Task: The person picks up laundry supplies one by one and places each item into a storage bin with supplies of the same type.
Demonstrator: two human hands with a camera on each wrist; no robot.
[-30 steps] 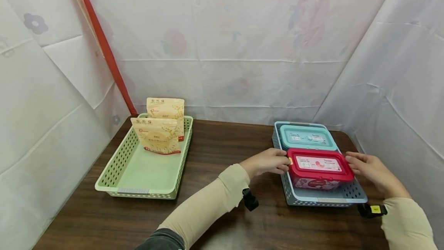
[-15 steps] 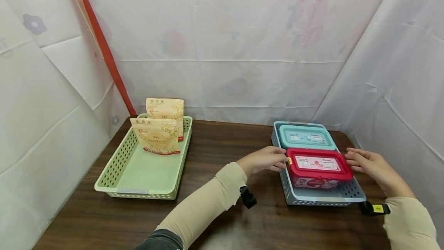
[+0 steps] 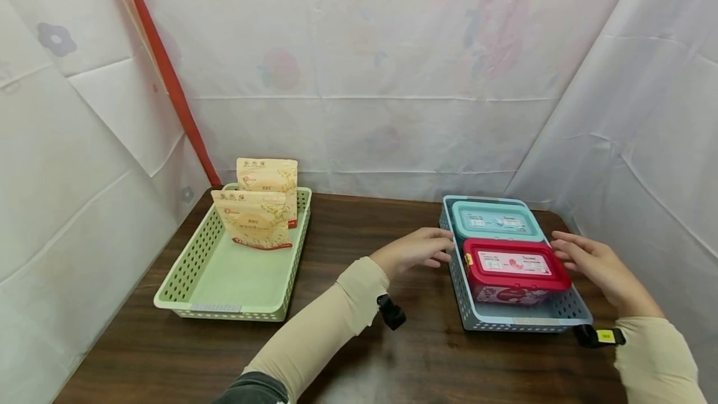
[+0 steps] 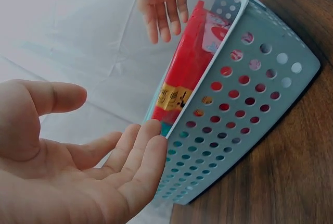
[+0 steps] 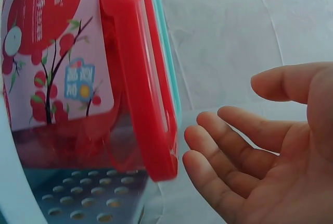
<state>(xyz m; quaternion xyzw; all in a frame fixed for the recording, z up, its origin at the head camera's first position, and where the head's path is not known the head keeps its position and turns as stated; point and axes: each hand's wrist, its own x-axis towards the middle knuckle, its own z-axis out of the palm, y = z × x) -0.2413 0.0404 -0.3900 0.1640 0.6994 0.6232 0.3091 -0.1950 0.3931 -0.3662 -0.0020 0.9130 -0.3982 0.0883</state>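
Observation:
A plastic box with a red lid (image 3: 517, 267) sits in the blue perforated basket (image 3: 461, 295), in front of a similar box with a teal lid (image 3: 498, 221). My left hand (image 3: 416, 250) hovers just left of the basket, fingers relaxed and holding nothing. Off the red lid's right end is my right hand (image 3: 591, 265), also holding nothing. In the right wrist view a small gap shows between the red box (image 5: 62, 52) and the fingertips (image 5: 193, 135). The left wrist view has the left palm (image 4: 99, 182) turned up beside the perforated basket wall (image 4: 234, 99).
A green perforated basket (image 3: 247, 279) stands on the left of the dark wooden table (image 3: 370, 223). Two yellow pouches, a front one (image 3: 253, 220) and a rear one (image 3: 269, 173), stand upright in its back part. White sheets (image 3: 364, 80) hang behind and at both sides.
The left hand has drawn away from the red box to the left, past the basket's rim. The right hand has come off the lid's right end and lifted slightly. Both boxes stay put.

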